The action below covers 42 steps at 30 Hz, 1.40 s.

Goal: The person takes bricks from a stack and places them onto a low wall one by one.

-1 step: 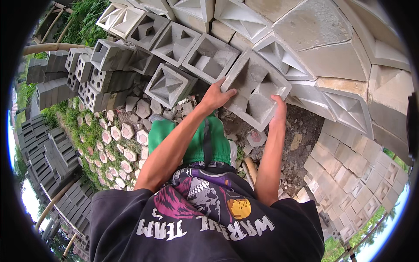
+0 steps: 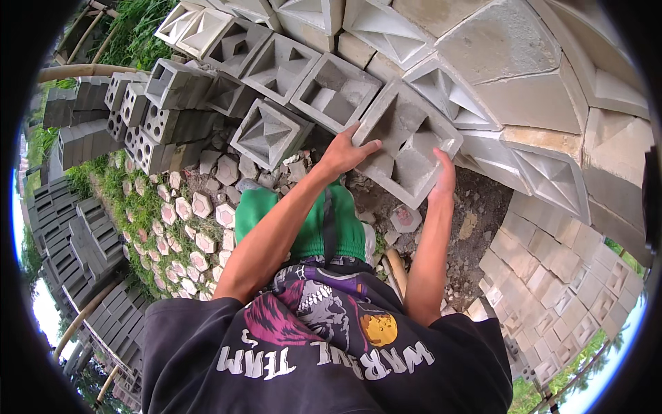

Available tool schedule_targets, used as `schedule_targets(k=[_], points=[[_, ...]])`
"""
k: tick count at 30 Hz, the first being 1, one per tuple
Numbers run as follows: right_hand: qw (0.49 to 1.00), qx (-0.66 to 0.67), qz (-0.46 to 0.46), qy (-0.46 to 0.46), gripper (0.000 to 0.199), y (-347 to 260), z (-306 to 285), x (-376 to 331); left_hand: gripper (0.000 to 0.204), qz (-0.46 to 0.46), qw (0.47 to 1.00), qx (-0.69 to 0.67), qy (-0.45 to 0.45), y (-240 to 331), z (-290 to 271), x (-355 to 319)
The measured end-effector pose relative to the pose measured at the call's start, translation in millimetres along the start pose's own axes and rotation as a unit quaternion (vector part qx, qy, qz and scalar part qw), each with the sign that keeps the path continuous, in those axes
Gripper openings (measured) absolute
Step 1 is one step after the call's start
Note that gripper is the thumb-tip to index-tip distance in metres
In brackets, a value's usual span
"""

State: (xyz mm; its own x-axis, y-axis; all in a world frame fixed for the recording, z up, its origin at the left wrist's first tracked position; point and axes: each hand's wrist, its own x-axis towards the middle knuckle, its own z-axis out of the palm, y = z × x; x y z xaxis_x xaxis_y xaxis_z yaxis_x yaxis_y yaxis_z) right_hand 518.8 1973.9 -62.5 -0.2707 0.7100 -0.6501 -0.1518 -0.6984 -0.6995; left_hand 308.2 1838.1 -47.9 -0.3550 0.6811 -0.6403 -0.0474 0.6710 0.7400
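Observation:
A square grey concrete ventilation block [image 2: 416,169], with slanted faces and small openings inside its frame, sits at the near end of a row of similar blocks. My left hand [image 2: 345,153] grips its left edge, thumb over the rim and the other fingers partly hidden. On the block's right edge lies my right hand [image 2: 443,181], one digit along the rim and the rest out of sight. Touching the held block's upper left side is another ventilation block [image 2: 336,91]. A separate block [image 2: 267,134] with a pyramid-like pattern stands left of my hands.
Paler blocks form a tall stack [image 2: 524,96] on the right. Grey bricks with round holes [image 2: 148,148] are piled at the left. Hexagonal pavers [image 2: 202,205] lie in grass, and bare soil with rubble [image 2: 476,214] is below the block.
The block stays where it was in the row. My right hand's visible digit looks straighter and slightly looser on the rim; my left hand keeps its place. The view has shifted very slightly.

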Motion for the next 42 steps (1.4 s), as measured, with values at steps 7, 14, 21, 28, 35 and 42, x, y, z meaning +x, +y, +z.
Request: schedule_targets(k=[7,14,21,28,35,42], points=[[0.997,-0.032,0.012,0.071,0.091,-47.2,53.3,-0.3,0.059,-0.21,0.809,-0.549,0.014,-39.7,19.7,28.9],[0.994,-0.098,0.039,0.017,0.067,-46.9,-18.6,74.2,0.055,-0.223,0.815,-0.524,0.107,-26.2,16.3,-1.8],[0.992,-0.096,0.059,0.065,0.054,-53.9,-18.1,15.7,0.048,-0.154,0.9,-0.4,0.073,-45.5,-1.0,-51.9],[0.965,-0.23,-0.045,0.121,0.049,47.4,55.4,-127.0,0.079,-0.136,0.957,-0.243,-0.08,-119.9,-57.8,-132.2],[0.969,-0.198,0.147,-0.004,0.061,171.9,135.6,-171.6,0.069,-0.178,0.921,-0.347,-0.015,-278.2,-94.0,-227.5],[0.921,-0.306,0.185,-0.157,0.065,324.4,258.0,-258.7,0.067,-0.138,0.79,-0.586,0.117,-420.4,-168.2,-355.1]])
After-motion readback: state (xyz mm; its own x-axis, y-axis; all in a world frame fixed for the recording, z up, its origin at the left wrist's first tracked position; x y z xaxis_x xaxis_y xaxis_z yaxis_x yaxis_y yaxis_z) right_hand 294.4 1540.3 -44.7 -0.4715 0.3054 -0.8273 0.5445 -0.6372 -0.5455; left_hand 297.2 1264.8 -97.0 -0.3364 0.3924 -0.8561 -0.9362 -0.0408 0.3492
